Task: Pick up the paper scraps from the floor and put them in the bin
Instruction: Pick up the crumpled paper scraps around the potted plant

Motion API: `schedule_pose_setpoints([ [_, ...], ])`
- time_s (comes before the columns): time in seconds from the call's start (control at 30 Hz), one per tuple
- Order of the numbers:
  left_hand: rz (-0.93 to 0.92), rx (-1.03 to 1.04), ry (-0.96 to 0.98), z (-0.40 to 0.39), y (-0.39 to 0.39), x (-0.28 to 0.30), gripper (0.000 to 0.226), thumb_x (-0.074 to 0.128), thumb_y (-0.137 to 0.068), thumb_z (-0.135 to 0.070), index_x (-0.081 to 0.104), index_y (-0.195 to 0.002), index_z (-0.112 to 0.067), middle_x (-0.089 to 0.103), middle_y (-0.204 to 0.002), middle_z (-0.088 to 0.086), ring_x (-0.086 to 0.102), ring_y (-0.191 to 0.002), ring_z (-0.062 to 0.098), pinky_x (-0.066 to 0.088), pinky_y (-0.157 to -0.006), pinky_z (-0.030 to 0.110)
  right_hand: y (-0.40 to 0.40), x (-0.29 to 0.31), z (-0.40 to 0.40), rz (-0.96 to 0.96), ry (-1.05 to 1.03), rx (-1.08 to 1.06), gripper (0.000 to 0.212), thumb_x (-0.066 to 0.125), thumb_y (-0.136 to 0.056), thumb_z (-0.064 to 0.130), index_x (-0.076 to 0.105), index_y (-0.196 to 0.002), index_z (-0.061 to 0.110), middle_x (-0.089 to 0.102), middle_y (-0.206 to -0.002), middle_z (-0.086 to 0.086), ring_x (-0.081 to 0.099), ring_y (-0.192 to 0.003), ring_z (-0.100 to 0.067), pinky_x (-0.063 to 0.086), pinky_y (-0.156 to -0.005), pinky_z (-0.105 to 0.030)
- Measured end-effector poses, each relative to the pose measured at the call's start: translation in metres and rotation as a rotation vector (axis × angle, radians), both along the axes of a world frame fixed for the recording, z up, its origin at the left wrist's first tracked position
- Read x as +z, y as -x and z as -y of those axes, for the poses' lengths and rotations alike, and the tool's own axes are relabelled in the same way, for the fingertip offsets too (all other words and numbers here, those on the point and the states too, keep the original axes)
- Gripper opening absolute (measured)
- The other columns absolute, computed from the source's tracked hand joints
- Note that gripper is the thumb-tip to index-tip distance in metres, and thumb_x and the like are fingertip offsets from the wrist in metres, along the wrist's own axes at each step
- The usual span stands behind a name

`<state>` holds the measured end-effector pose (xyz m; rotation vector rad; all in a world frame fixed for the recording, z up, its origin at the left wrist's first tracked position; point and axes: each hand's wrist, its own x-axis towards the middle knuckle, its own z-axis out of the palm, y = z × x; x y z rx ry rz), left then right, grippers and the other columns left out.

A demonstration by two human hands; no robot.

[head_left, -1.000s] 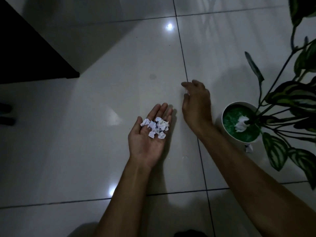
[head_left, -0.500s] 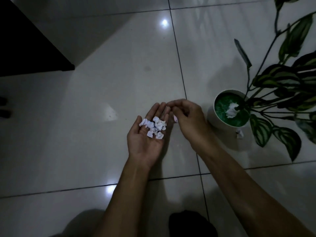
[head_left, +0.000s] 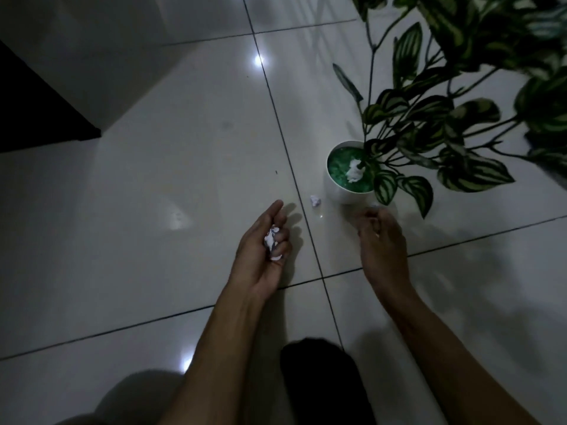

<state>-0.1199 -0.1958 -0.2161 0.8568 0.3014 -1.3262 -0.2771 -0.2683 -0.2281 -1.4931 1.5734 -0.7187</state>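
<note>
My left hand point(head_left: 260, 250) is low over the tiled floor, palm up, with its fingers curled round a clump of white paper scraps point(head_left: 271, 242). One loose scrap point(head_left: 315, 200) lies on the floor just left of the white plant pot point(head_left: 336, 190). A bigger crumpled white paper point(head_left: 354, 171) rests on the green filling inside the pot. My right hand point(head_left: 382, 240) is blurred, with its fingers bunched at the pot's near base. Whether it holds a scrap cannot be made out. No bin is in view.
Striped green leaves point(head_left: 460, 118) spread over the right side above the pot. Dark furniture point(head_left: 36, 111) stands at the far left. My dark-clad knee point(head_left: 322, 378) is at the bottom centre, between my forearms.
My left hand has curled from a flat open palm to closed round the scraps. My right hand has left it and swung right to the pot's base. The view has shifted towards the plant.
</note>
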Motion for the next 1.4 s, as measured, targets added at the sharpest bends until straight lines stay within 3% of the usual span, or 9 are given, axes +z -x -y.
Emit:
schedule_pose_setpoints([
  [0.07,0.309,-0.141,-0.087,0.01,0.002,-0.003,0.028,0.036,-0.1,-0.013,0.063,-0.106,-0.011,0.045,-0.057,-0.006,0.033,-0.039,0.004,0.023,-0.033,0.014,0.008,-0.002,0.009,-0.143,0.072,0.03,0.005,0.05,-0.093,0.026,0.051,-0.098,0.026,0.065,-0.079,0.003,0.058,-0.066,0.005,0.042,-0.057,-0.014],
  [0.13,0.755,-0.294,-0.194,0.018,0.003,-0.008,0.033,0.035,-0.101,-0.016,0.068,-0.1,-0.015,0.046,-0.052,-0.01,0.038,-0.043,0.005,0.031,-0.038,0.016,0.013,-0.006,0.021,-0.265,0.053,0.083,0.028,0.055,-0.093,0.031,0.05,-0.119,0.02,0.07,-0.103,-0.013,0.065,-0.091,-0.023,0.049,-0.077,-0.03],
  [0.27,1.622,-0.624,-0.361,0.033,0.003,-0.018,0.035,0.033,-0.098,-0.032,0.066,-0.096,-0.021,0.07,-0.09,0.002,0.063,-0.08,0.019,0.052,-0.076,0.033,0.011,-0.011,0.039,-0.461,-0.02,0.154,0.06,0.058,-0.09,0.04,0.039,-0.139,0.01,0.06,-0.123,-0.028,0.056,-0.113,-0.045,0.044,-0.096,-0.047],
  [0.5,1.957,-0.792,-0.36,0.06,0.002,-0.027,0.04,0.044,-0.089,-0.056,0.049,-0.116,-0.027,0.071,-0.097,0.007,0.066,-0.084,0.031,0.054,-0.074,0.041,0.012,-0.016,0.045,-0.642,0.006,0.245,0.039,0.048,-0.093,0.033,0.058,-0.123,0.008,0.06,-0.121,-0.025,0.057,-0.109,-0.043,0.044,-0.09,-0.044],
  [0.87,2.057,-0.819,-0.349,0.065,0.009,-0.036,0.028,0.037,-0.097,-0.041,0.043,-0.11,-0.018,0.068,-0.095,0.011,0.062,-0.079,0.033,0.051,-0.07,0.041,0.007,-0.013,0.046,-0.583,0.178,0.187,0.047,0.054,-0.091,0.047,0.056,-0.114,0.007,0.065,-0.109,-0.027,0.06,-0.099,-0.047,0.047,-0.084,-0.046],
  [1.07,1.973,-0.723,-0.367,0.058,0.013,-0.037,0.037,0.033,-0.094,-0.045,0.054,-0.105,-0.016,0.068,-0.09,0.01,0.062,-0.076,0.03,0.05,-0.068,0.037,0.01,-0.017,0.049,-0.725,0.214,0.321,0.037,0.046,-0.096,0.034,0.065,-0.109,0.006,0.068,-0.107,-0.023,0.062,-0.097,-0.043,0.047,-0.081,-0.042],
  [1.2,1.673,-0.68,-0.348,0.052,0.018,-0.033,0.031,0.038,-0.087,-0.046,0.057,-0.087,-0.022,0.064,-0.079,0.002,0.061,-0.073,0.023,0.051,-0.067,0.035,0.011,-0.018,0.044,-0.673,0.131,0.295,0.035,0.049,-0.093,0.037,0.063,-0.107,0.009,0.067,-0.105,-0.022,0.061,-0.097,-0.042,0.045,-0.079,-0.04],
  [1.3,1.377,-0.631,-0.328,0.049,0.024,-0.026,0.029,0.041,-0.089,-0.039,0.053,-0.068,-0.022,0.054,-0.063,-0.007,0.052,-0.06,0.012,0.037,-0.054,0.026,0.012,-0.017,0.038,-0.565,0.121,0.293,0.024,0.051,-0.09,0.036,0.061,-0.093,0.015,0.067,-0.091,-0.017,0.061,-0.087,-0.037,0.038,-0.069,-0.034],
  [1.4,0.62,-0.51,-0.251,0.047,0.023,-0.015,0.021,0.039,-0.083,-0.024,0.046,-0.063,-0.019,0.043,-0.048,-0.006,0.035,-0.043,0.012,0.026,-0.04,0.019,0.014,-0.011,0.034,-0.433,0.139,0.307,0.019,0.057,-0.084,0.03,0.051,-0.07,0.018,0.055,-0.063,-0.003,0.051,-0.061,-0.024,0.033,-0.054,-0.029],
])
